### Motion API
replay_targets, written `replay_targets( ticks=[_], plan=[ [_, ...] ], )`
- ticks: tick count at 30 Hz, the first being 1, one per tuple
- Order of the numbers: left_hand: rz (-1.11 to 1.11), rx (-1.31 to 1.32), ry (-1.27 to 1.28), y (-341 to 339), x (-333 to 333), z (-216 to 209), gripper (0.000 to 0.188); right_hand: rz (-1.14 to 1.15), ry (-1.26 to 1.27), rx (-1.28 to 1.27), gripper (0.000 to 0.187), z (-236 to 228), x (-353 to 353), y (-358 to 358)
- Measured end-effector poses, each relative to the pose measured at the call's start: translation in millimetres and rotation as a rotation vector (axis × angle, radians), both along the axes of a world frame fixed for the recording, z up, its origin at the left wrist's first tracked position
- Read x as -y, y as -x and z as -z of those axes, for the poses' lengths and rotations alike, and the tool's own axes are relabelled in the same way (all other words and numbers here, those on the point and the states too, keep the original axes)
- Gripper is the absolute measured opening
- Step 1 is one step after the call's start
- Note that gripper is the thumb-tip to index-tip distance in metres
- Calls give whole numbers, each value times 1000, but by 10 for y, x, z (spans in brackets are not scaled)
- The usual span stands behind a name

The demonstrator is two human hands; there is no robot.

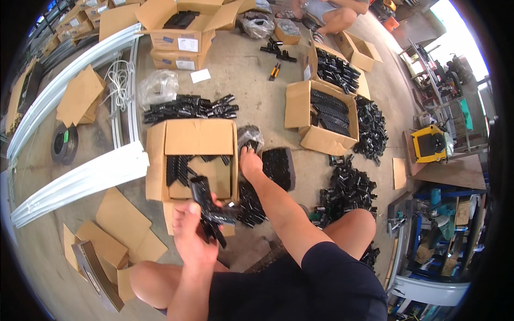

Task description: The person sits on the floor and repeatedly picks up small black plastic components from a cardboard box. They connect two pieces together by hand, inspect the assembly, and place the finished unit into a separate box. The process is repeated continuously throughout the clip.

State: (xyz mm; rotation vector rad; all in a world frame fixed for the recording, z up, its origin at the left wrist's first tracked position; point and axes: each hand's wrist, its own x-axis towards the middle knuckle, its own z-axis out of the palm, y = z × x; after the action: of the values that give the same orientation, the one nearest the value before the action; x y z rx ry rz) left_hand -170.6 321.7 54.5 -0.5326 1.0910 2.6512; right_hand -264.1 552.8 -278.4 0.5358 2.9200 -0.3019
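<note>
My left hand (194,235) is closed around several black plastic fittings (202,193), tube-like and branched, held above the near edge of an open cardboard box (199,138). Black parts (178,170) lie in neat rows along the left of that box. My right arm stretches forward past the box's right side. There my right hand (250,160) has its fingers bunched at a clear plastic bag (249,132) with dark pieces in it; what they pinch is too small to make out. Beside this hand sits a dark tub (292,170) of small black pieces.
Loose black parts lie in piles: one beyond the box (187,108), others to the right (348,187). A second open carton (326,140) holds stacked black parts. White metal rails (80,187) lie left. An orange-handled tool (274,71) is on the floor. Another person (334,18) sits far back.
</note>
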Motion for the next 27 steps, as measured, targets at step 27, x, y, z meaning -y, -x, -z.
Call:
replay_targets(
  ticks=[27],
  plan=[
    [48,-168,-24,-179,-264,-2,12,165,1112,-496,19,-2726,-447,-674]
  ],
)
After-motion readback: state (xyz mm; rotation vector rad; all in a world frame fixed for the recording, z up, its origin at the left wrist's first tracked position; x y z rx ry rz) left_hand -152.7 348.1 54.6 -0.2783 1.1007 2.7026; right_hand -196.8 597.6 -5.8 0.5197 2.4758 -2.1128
